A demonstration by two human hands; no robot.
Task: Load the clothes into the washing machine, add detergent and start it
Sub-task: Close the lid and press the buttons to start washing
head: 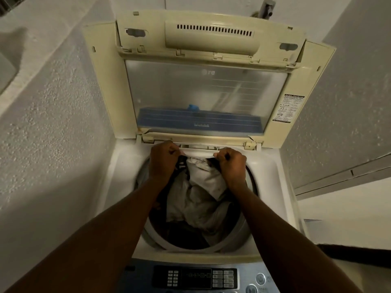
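Nearest, at the bottom edge, sits the control panel point(194, 278) of the washing machine point(118, 187), a dark display flanked by blocks of small pale buttons, with round buttons to its right. Just beyond it the round drum point(152, 233) stands uncovered. The clothes point(198, 199) lie inside it: a crumpled pale garment heaped on top, darker cloth beneath it and along the left side.

Both forearms reach over the drum to its far rim. The left hand point(164, 160) and the right hand point(232, 163) have their fingers curled, each pinching one end of a narrow white strip point(198, 154) that runs along the far edge of the opening. It may be the front of a drawer set into the rim, though the dim light leaves that unsure.

Behind the hands the lid point(207, 96) stands raised and folded, its clear window facing the camera in a cream frame, with a printed label point(288, 108) on its right side. Farthest off, a tap point(267, 7) projects from the wall above the machine. A rough plastered wall point(53, 123) closes in on the left.
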